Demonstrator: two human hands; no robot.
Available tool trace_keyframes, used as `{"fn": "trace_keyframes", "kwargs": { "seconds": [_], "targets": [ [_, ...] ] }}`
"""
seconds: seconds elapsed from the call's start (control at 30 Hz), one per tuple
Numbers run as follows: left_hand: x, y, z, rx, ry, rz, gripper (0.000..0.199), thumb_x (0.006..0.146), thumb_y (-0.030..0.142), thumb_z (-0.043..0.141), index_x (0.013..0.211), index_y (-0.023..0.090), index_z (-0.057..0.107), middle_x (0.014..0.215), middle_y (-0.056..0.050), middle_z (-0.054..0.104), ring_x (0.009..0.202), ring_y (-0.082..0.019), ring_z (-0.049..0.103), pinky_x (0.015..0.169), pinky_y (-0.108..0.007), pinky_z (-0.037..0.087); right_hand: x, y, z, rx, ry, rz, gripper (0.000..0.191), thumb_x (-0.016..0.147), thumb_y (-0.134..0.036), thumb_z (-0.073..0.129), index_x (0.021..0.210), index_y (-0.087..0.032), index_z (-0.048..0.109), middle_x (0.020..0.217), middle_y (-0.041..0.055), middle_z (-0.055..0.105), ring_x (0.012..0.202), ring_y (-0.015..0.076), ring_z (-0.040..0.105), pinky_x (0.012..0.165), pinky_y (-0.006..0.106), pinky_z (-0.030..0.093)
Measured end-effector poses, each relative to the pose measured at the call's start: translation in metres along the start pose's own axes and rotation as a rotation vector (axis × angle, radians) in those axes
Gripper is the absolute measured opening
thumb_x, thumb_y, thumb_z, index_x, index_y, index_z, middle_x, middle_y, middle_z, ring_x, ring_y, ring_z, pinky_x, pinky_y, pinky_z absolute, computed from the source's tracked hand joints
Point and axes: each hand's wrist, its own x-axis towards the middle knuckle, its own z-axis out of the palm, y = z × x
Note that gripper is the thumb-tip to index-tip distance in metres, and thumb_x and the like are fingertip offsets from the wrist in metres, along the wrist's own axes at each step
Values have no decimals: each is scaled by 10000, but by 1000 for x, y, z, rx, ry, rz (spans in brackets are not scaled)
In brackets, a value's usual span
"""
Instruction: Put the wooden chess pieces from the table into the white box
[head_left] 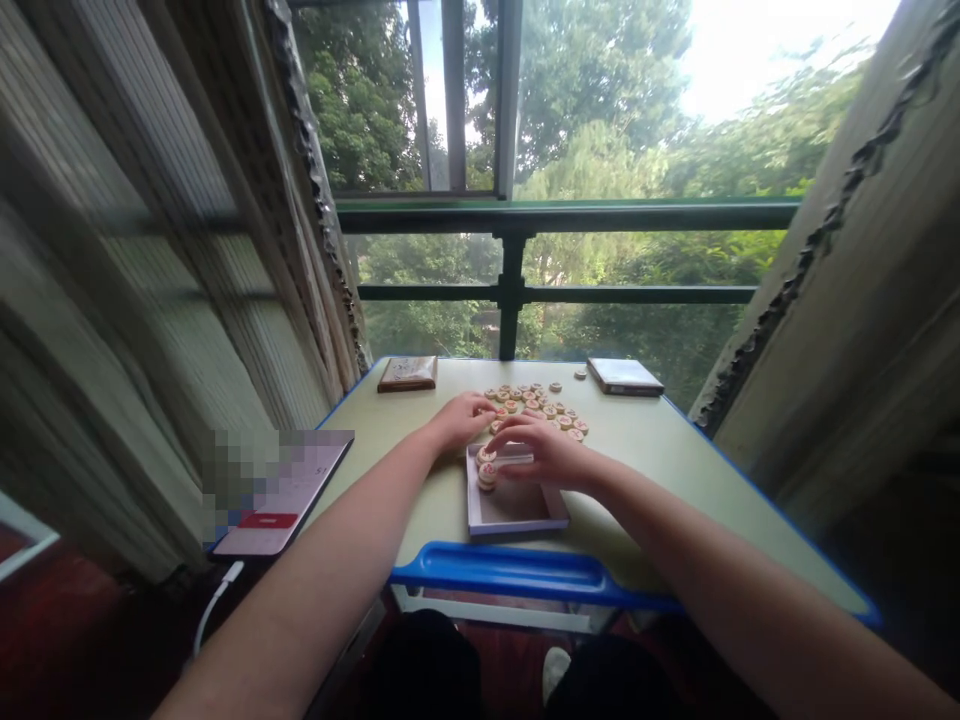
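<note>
Round wooden Chinese chess pieces [532,408] with red characters lie in a loose spread on a pale green table [622,450]. A small stack of the same pieces [487,470] stands inside a shallow white cardboard box [517,510] near the table's middle. My left hand [461,420] rests at the near left of the spread, its fingertips against or beside the pieces. My right hand [544,452] lies over the box's far rim, with fingers curled towards the stack. Whether either hand holds a piece is hidden.
A brown wooden box [407,374] and a flat silver case [625,376] stand at the far table edge. A tablet [281,495] with a white cable lies at the left. Blue trim [517,572] runs along the near edge, with a railed window beyond.
</note>
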Motion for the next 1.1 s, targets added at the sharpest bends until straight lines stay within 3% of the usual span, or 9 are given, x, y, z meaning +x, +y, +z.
{"fn": "trace_keyframes", "kwargs": {
  "seconds": [0.2,0.73,0.93,1.1],
  "targets": [
    [-2,1,0,-18,0,14,269,779,299,501,899,157,695,988,-69,637,869,-172,585,821,-280,472,0,4,6,-17,-34,-44,126,733,-281,669,811,-195,719,824,48,634,824,156,550,847,326,399],
    [0,1,0,-3,2,-1,278,780,299,505,919,157,699,1004,-74,641,893,-179,600,850,-284,468,2,-1,13,11,17,-37,105,698,-287,699,723,-185,694,809,45,619,865,176,518,815,311,424],
    [-1,4,1,-18,7,4,265,783,275,503,914,158,701,994,-73,642,878,-165,597,840,-267,468,1,-4,15,-11,6,-23,95,708,-278,688,716,-184,683,775,38,625,841,174,528,809,318,422],
    [1,0,0,-17,46,36,273,773,287,514,902,141,704,990,-91,651,938,-199,587,905,-319,432,1,1,6,-6,52,-37,151,708,-303,686,798,-182,689,809,45,619,824,162,535,740,275,434]
  ]
}}
